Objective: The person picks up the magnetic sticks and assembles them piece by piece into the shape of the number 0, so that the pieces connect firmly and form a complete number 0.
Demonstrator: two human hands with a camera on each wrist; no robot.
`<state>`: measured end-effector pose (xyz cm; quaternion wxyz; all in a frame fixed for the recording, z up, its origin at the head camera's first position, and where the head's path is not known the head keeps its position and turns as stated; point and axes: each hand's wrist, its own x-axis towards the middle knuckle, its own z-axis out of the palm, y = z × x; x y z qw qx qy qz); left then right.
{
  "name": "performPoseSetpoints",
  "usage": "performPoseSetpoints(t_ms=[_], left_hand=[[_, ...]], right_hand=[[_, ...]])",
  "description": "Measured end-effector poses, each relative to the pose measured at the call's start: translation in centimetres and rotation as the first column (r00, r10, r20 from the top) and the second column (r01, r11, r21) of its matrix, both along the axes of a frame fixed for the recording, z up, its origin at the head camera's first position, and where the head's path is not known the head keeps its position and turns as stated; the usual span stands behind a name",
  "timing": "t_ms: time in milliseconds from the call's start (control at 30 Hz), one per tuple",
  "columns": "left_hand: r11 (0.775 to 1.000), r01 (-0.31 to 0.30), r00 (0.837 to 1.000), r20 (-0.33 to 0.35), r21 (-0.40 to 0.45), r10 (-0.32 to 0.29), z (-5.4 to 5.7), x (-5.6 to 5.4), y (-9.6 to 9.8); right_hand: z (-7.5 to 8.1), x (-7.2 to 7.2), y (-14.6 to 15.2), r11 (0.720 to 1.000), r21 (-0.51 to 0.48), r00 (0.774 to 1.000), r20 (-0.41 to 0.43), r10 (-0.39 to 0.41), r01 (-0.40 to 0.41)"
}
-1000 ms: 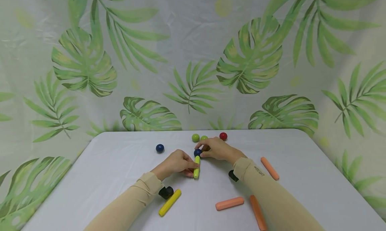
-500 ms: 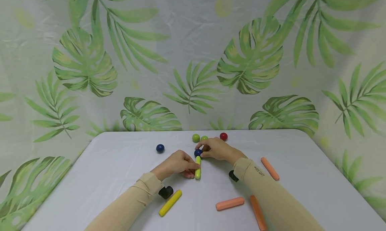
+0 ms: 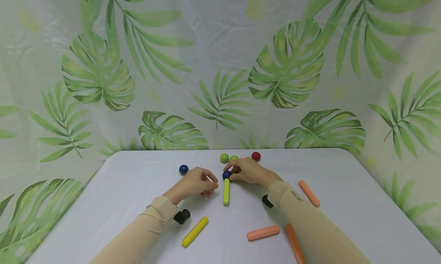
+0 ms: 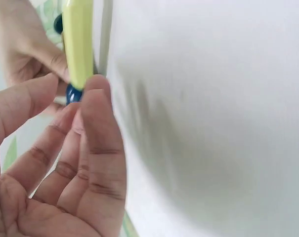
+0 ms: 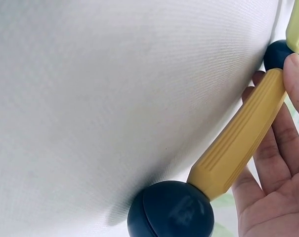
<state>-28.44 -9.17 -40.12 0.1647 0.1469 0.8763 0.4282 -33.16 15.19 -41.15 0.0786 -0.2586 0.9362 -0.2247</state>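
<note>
Right fingers [image 5: 289, 132] pinch 1 glossy dark-blue ball [image 5: 276, 55].

Right sleeve [image 3: 315, 225], lettering [image 3: 296, 196] beginning "Let"; rest blurred

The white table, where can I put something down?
On the left of the white table, between its left edge and the left sleeve; also right of the rightmost orange stick. It's crowded at back middle: the right hand, the blue ball it holds, lime stick, green balls and red ball.

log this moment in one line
left hand: holding nothing, beside lime stick | right hand: holding blue ball | lime stick: end against that ball
</note>
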Motion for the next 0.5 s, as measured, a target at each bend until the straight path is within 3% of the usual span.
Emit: performPoseSetpoints(t_ms=[200,500], left_hand=[[1.000,-0.027,0.999,-0.036,-0.003,0.027,0.9,-0.1,-1.5],[0.988,-0.154,0.977,-0.151,-0.018,0.149,1.5,-0.5,-3.6]], right_hand=[[0.0,0.1,0.1,1.000,0.000,1.000,-0.002,-0.002,0.002],[0.0,0.1,0.0,1.000,0.005,1.000,0.009,-0.013,0.013]])
